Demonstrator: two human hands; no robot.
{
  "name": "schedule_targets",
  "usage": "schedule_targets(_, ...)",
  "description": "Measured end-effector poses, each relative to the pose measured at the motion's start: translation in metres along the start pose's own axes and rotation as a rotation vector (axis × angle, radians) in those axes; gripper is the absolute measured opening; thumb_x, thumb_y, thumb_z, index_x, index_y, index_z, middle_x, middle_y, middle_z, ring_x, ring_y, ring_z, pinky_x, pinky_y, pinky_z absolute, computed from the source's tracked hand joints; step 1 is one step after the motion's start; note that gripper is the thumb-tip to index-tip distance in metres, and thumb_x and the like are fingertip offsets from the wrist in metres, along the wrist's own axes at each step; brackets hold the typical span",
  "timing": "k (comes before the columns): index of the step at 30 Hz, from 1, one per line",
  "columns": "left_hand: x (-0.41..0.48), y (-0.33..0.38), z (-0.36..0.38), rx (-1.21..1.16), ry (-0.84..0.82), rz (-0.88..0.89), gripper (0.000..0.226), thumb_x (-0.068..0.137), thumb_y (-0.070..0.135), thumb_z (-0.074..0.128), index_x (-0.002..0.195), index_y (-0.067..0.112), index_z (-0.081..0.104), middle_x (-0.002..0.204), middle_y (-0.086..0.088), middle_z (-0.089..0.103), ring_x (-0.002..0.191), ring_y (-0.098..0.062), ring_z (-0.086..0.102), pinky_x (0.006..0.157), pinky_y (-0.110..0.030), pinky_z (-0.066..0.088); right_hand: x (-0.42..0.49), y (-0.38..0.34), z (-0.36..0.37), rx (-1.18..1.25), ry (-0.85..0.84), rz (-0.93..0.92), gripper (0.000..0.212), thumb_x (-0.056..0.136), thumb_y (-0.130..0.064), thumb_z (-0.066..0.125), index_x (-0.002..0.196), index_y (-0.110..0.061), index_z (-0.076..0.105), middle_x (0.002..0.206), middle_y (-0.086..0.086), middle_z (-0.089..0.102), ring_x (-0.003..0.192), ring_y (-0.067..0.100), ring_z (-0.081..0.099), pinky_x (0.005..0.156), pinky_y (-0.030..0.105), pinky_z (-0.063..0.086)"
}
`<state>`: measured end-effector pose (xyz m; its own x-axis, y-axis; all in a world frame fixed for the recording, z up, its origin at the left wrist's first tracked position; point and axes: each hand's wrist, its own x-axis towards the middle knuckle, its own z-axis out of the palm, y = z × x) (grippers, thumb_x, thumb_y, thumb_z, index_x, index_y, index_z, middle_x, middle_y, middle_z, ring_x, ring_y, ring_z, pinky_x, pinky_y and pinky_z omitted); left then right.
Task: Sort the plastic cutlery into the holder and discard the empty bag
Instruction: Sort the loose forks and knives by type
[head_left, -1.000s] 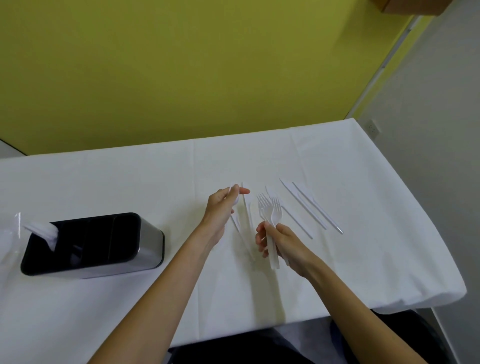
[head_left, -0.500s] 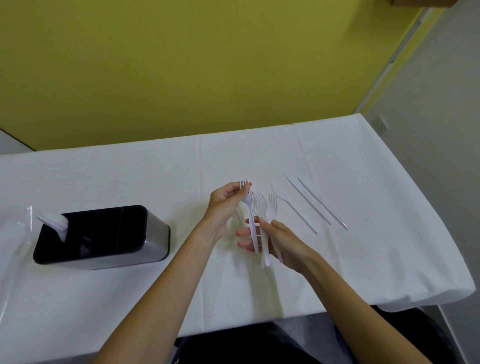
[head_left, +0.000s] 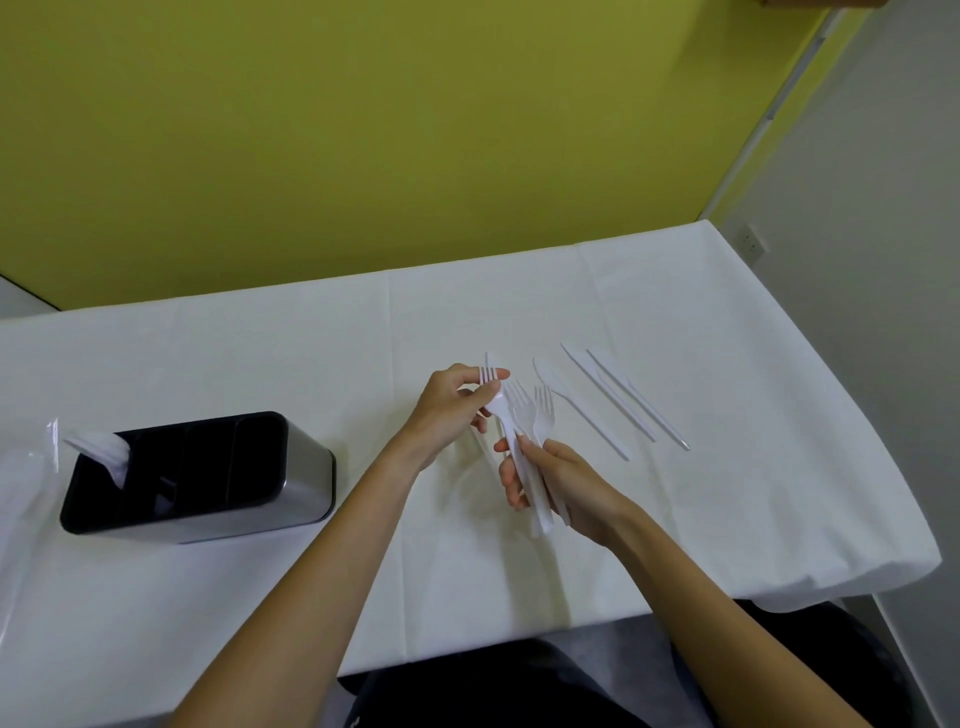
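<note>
My right hand (head_left: 566, 486) grips a bunch of white plastic forks (head_left: 535, 415) by their handles, tines pointing away from me, above the middle of the table. My left hand (head_left: 452, 405) pinches the head of one more white fork (head_left: 493, 397) and holds it against that bunch. Three white plastic knives (head_left: 618, 397) lie side by side on the cloth just right of my hands. The black and steel cutlery holder (head_left: 208, 467) stands at the left, with white cutlery (head_left: 98, 447) sticking out of its leftmost slot. The clear plastic bag (head_left: 23, 488) lies beyond the holder at the left edge.
A white cloth covers the table (head_left: 727, 519); its right edge and front edge are close to my arms. A yellow wall rises behind the table. A grey wall with a socket stands to the right.
My left hand has brought a fork from the cloth up to the bunch in my right hand. The right hand's fingers, spread half a second ago, now close round the handles.
</note>
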<state>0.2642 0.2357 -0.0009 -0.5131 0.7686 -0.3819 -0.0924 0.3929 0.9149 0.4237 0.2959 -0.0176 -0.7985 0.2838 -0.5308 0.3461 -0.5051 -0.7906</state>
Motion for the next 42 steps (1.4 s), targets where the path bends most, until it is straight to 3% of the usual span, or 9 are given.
schedule_targets(3, -0.001, 0.000, -0.002, 0.018, -0.068, 0.031, 0.019, 0.092, 0.018, 0.062, 0.108, 0.020, 0.071, 0.120, 0.000, 0.058, 0.068, -0.016, 0.058, 0.060, -0.022, 0.049, -0.003, -0.001, -0.001, 0.052, -0.073, 0.005, 0.032, 0.104, -0.030, 0.032, 0.107, -0.008, 0.054, 0.066, 0.006, 0.049, 0.052, 0.017, 0.043, 0.054, 0.026, 0.041)
schedule_targets(7, -0.003, 0.005, -0.005, 0.031, -0.126, 0.029, 0.029, 0.091, 0.014, 0.063, 0.118, 0.024, 0.065, 0.094, 0.004, 0.062, 0.058, -0.008, 0.053, 0.058, -0.019, 0.047, -0.005, -0.004, -0.002, 0.091, -0.125, 0.005, 0.030, 0.102, -0.033, 0.032, 0.100, -0.010, 0.052, 0.062, 0.003, 0.037, 0.048, 0.013, 0.032, 0.049, 0.023, 0.032)
schedule_targets(17, -0.002, 0.005, -0.015, 0.077, -0.216, 0.013, 0.032, 0.087, 0.009, 0.066, 0.119, 0.010, 0.065, 0.087, -0.008, 0.064, 0.053, -0.008, 0.053, 0.055, -0.021, 0.047, -0.006, -0.006, -0.002, 0.000, -0.159, 0.056, 0.030, 0.103, -0.031, 0.034, 0.109, -0.007, 0.050, 0.088, 0.015, 0.065, 0.056, 0.026, 0.058, 0.060, 0.032, 0.050)
schedule_targets(22, -0.002, 0.006, -0.017, 0.115, -0.268, 0.003, 0.026, 0.088, 0.014, 0.067, 0.114, 0.011, 0.067, 0.082, 0.002, 0.065, 0.054, -0.008, 0.046, 0.055, -0.022, 0.041, -0.004, -0.004, 0.005, -0.023, -0.211, 0.003, 0.041, 0.100, -0.046, 0.029, 0.107, -0.011, 0.050, 0.073, 0.011, 0.052, 0.047, 0.021, 0.043, 0.055, 0.029, 0.043)
schedule_targets(27, -0.005, 0.009, -0.018, 0.126, -0.304, 0.012, 0.018, 0.089, 0.014, 0.066, 0.106, 0.011, 0.070, 0.088, 0.003, 0.069, 0.056, -0.004, 0.048, 0.053, -0.020, 0.037, -0.005, -0.007, 0.008, -0.092, -0.236, 0.020, 0.030, 0.096, -0.038, 0.048, 0.086, -0.009, 0.050, 0.066, 0.010, 0.040, 0.046, 0.017, 0.036, 0.052, 0.026, 0.040)
schedule_targets(30, -0.005, 0.010, -0.019, 0.153, -0.298, 0.016, 0.013, 0.088, 0.014, 0.067, 0.100, 0.011, 0.070, 0.076, 0.007, 0.065, 0.054, -0.005, 0.047, 0.051, -0.020, 0.036, -0.006, -0.009, 0.007, -0.152, -0.250, 0.029, 0.028, 0.096, -0.034, 0.051, 0.081, -0.010, 0.050, 0.066, 0.008, 0.044, 0.046, 0.015, 0.040, 0.055, 0.026, 0.041)
schedule_targets(36, -0.004, 0.010, -0.024, 0.157, -0.236, 0.060, 0.008, 0.085, 0.013, 0.070, 0.093, 0.014, 0.070, 0.073, 0.005, 0.064, 0.057, -0.011, 0.047, 0.050, -0.024, 0.035, -0.009, -0.011, 0.006, -0.116, -0.126, -0.023, 0.034, 0.097, -0.031, 0.050, 0.119, -0.005, 0.047, 0.082, 0.011, 0.061, 0.065, 0.026, 0.061, 0.066, 0.034, 0.051)
schedule_targets(39, -0.005, 0.015, -0.025, 0.224, -0.246, 0.093, 0.011, 0.083, 0.013, 0.072, 0.094, 0.011, 0.070, 0.075, 0.004, 0.063, 0.057, -0.010, 0.049, 0.049, -0.022, 0.035, -0.008, -0.016, 0.007, -0.238, -0.110, -0.006, 0.030, 0.099, -0.030, 0.045, 0.111, -0.003, 0.053, 0.080, 0.011, 0.066, 0.080, 0.024, 0.067, 0.083, 0.037, 0.055)
schedule_targets(42, -0.010, 0.024, -0.027, 0.296, -0.237, 0.139, 0.013, 0.083, 0.009, 0.072, 0.095, 0.010, 0.068, 0.080, 0.008, 0.062, 0.054, 0.001, 0.052, 0.047, -0.010, 0.036, -0.004, -0.026, 0.010, -0.511, -0.156, 0.003, 0.040, 0.100, -0.035, 0.041, 0.103, -0.003, 0.065, 0.097, 0.002, 0.072, 0.093, 0.012, 0.063, 0.093, 0.025, 0.047)
